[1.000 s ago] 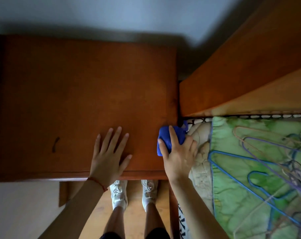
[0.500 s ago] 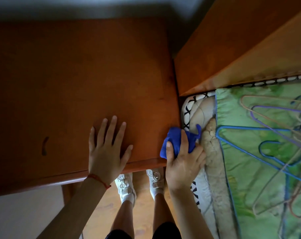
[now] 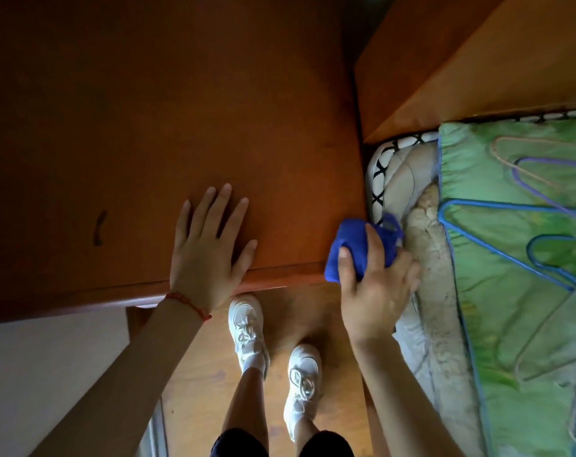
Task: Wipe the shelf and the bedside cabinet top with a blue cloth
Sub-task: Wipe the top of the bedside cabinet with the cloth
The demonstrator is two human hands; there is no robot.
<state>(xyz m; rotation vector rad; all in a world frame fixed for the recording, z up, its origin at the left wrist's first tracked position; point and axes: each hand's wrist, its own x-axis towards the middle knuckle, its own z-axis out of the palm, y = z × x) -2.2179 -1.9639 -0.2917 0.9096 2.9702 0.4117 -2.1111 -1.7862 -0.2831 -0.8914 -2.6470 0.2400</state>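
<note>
The bedside cabinet top (image 3: 154,127) is a wide reddish-brown wooden surface filling the left and middle of the head view. My left hand (image 3: 207,249) lies flat on it near the front edge, fingers spread, holding nothing. The blue cloth (image 3: 355,245) is bunched at the cabinet's front right corner, hanging partly over the edge. My right hand (image 3: 375,288) grips the cloth from below, thumb and fingers pressed into it. A dark scratch (image 3: 99,227) marks the top at the left.
A wooden headboard (image 3: 477,57) rises at the upper right. Beside the cabinet lies a bed with a green cover (image 3: 517,258) and several wire hangers (image 3: 497,239) on it. My white shoes (image 3: 247,328) stand on the wood floor below.
My right hand has drawn the cloth toward me along the cabinet's right edge to the front corner. The left hand stays flat on the top. The view has tipped downward.
</note>
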